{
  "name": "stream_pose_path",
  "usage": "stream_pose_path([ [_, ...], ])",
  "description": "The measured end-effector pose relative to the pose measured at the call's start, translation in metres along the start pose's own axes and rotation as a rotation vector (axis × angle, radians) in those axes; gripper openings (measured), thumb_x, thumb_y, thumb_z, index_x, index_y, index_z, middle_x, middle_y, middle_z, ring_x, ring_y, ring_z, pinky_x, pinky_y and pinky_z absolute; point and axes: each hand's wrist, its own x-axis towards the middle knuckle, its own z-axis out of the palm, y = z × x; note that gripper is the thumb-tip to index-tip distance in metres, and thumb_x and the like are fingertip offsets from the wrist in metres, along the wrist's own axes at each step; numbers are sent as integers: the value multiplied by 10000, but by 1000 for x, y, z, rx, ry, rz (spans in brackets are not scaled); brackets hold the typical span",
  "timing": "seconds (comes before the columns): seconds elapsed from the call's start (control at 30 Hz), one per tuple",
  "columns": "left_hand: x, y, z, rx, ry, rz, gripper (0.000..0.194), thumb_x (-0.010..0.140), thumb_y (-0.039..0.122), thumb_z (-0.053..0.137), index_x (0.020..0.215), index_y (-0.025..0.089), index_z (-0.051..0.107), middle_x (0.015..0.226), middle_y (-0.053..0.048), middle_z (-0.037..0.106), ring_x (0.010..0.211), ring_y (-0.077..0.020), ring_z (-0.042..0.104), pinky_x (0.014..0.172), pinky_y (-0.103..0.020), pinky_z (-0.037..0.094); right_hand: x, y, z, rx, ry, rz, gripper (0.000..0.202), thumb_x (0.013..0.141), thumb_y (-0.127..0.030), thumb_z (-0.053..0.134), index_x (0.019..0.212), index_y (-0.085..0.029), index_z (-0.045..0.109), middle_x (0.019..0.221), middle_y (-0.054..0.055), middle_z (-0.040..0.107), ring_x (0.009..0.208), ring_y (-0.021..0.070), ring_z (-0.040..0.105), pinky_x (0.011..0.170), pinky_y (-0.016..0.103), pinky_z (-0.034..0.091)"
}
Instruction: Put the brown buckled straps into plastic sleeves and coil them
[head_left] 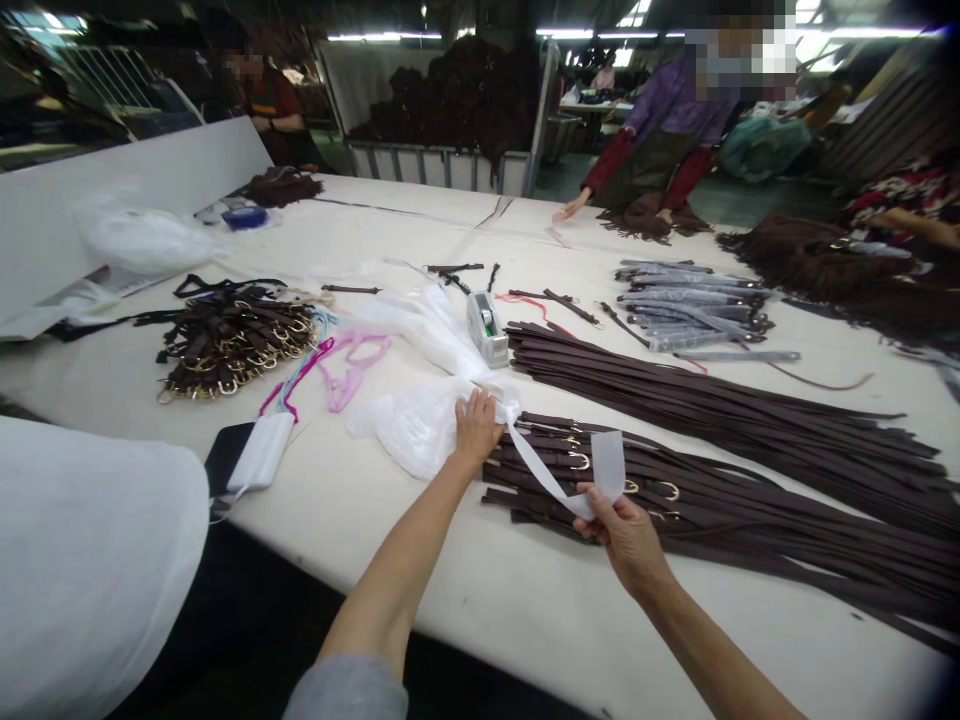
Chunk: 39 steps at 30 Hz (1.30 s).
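Nearby, buckled straps lie beneath the white strip.

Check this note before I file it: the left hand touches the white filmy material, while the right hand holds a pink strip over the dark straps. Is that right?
Not quite: the head view shows that the strip is white, not pink. The rest stands: the left hand touches the white filmy material, and the right hand holds the strip over the dark straps.

The far-right person's body is cut off by the frame's edge; the faces of two people farther back are blurred.
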Motion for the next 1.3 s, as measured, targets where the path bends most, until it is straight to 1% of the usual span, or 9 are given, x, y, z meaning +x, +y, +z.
stream_pose_path([
  [0.13,57,-9,-5,52,-66,-124,190,810,215,488,980,168,557,1061,-130,589,1091,-273,483,937,-440,330,-1,-1,8,-119,-22,-55,449,687,-447,676,1022,-149,645,907,92,680,747,193,644,621,286,524],
  [0.3,90,-30,-26,97,-50,-308,343,835,319,473,1128,143,437,1112,-160,511,1045,-273,506,816,-364,406,12,15,4,-246,83,13,502,700,-521,611,1086,-201,612,1052,93,634,778,223,645,582,323,536],
  [0.5,-4,-42,-16,129,-123,-342,395,806,489,488,999,145,507,978,-123,569,936,-248,557,744,-324,427,14,59,-17,-745,-103,-311,272,764,-430,553,874,-210,669,888,78,658,823,235,601,723,365,490],
  [0.6,-47,-44,-11,114,-171,-322,272,852,398,448,897,150,549,881,-98,602,840,-216,586,703,-297,431,19,66,-17,-815,-201,-430,243,766,-412,547,838,-211,664,876,85,634,817,228,573,752,366,464],
  [0.73,-82,-32,-31,80,-158,-236,235,892,228,343,941,134,553,991,-123,599,947,-222,555,806,-328,407,18,55,-3,-815,-205,-434,292,791,-447,504,825,-198,652,856,92,626,817,230,563,763,370,444],
  [0.97,-148,22,-68,-188,-401,122,331,844,425,441,693,185,612,633,5,614,627,-131,579,586,-205,427,-10,29,70,-390,-436,140,426,774,-546,489,910,-150,567,787,59,625,674,164,568,535,247,416],
  [1.07,-127,18,-68,-248,-323,-19,427,895,436,310,788,166,623,675,0,614,640,-115,578,584,-190,428,-5,30,80,-375,-374,126,391,731,-537,546,776,-151,509,593,-14,529,537,115,501,509,226,375],
  [1.17,-73,7,-52,-167,-232,-101,440,860,479,391,1180,193,491,946,-48,612,805,-161,594,701,-244,450,-7,30,77,-471,-338,21,376,749,-534,513,678,-172,442,540,-47,425,496,99,432,474,219,326],
  [1.3,5,-5,-19,-28,-214,-191,604,793,359,558,1341,298,311,1070,-100,543,918,-252,587,767,-345,441,-44,19,60,-815,-550,-214,365,830,-444,441,595,-165,438,562,-32,430,567,93,422,509,216,326],
])
